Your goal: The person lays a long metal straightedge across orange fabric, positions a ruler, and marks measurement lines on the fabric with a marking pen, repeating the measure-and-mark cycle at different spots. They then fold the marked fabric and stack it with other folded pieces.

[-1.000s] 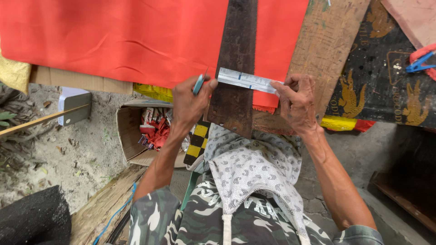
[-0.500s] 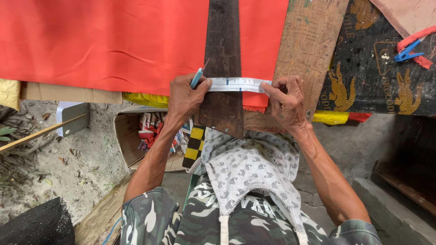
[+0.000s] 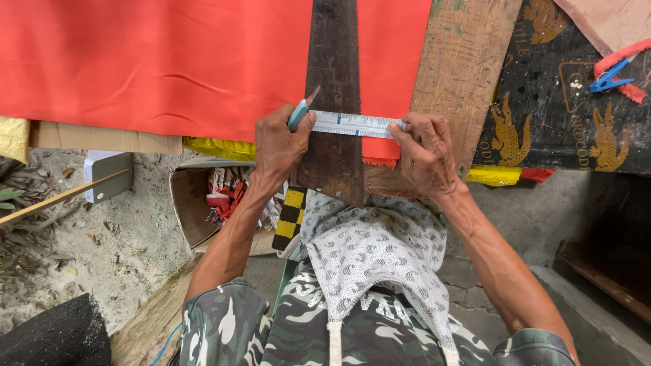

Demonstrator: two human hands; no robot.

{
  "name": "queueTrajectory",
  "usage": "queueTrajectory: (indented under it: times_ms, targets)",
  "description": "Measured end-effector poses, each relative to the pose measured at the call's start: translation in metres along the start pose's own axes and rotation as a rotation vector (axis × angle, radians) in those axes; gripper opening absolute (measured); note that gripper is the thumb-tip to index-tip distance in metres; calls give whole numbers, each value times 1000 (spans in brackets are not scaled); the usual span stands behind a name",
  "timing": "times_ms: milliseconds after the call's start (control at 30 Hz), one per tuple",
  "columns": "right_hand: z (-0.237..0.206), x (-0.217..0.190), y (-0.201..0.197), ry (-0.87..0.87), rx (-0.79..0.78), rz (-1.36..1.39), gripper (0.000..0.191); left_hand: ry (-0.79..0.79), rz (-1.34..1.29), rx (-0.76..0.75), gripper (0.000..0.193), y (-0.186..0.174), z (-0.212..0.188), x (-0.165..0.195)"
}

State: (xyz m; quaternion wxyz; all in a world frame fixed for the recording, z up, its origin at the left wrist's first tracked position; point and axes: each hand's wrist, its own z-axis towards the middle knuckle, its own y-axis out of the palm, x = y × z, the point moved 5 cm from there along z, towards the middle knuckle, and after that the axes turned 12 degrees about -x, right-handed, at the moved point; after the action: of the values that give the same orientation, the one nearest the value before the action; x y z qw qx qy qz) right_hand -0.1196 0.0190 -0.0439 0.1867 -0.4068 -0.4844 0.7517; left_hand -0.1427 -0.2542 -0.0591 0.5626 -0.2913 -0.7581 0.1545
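A dark wooden plank [image 3: 333, 81] lies lengthwise over a red cloth [image 3: 156, 61]. Across the plank rests a clear plastic ruler [image 3: 352, 124]. My left hand [image 3: 279, 146] grips a teal pen [image 3: 302, 110] with its tip at the ruler's left end on the plank. My right hand [image 3: 426, 152] presses the ruler's right end with its fingertips, at the edge of the red cloth. A patterned white cloth [image 3: 376, 254] lies on my lap beneath the plank's near end.
A second, lighter plank [image 3: 461, 74] lies to the right, beside a dark painted board [image 3: 563, 115] with a blue clip [image 3: 608, 78]. An open cardboard box [image 3: 203, 203] with red scraps sits on sandy ground at the left. A black-and-yellow checkered strip [image 3: 290, 217] hangs below.
The view has shifted slightly. The ruler has gone from slanted to nearly square across the plank, and both hands have settled at its ends.
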Motion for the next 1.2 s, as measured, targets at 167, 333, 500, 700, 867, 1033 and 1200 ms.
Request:
queueTrajectory:
  times_ms: [167,333,500,700,867,1033,1200]
  targets:
    - [5,-9,-4,-2,-31,3,26,82,1,70,29,-8,-8,-2]
    - [12,-15,-7,-3,-39,-6,23,64,-63,75,32,-15,-15,-14]
    - [16,-20,-10,-14,-48,-20,26,-17,-99,70,33,-14,-14,-26]
    - [16,-21,-11,-34,-63,-8,22,-42,-112,96,31,-17,-36,-34]
    - [15,-16,-8,-32,-38,21,26,73,-75,212,22,1,-89,-24]
    - [14,-15,-2,-32,-28,22,26,26,-247,211,14,7,-101,-31]
    - [11,-13,-2,-26,-30,24,25,51,-287,208,11,8,-95,-31]
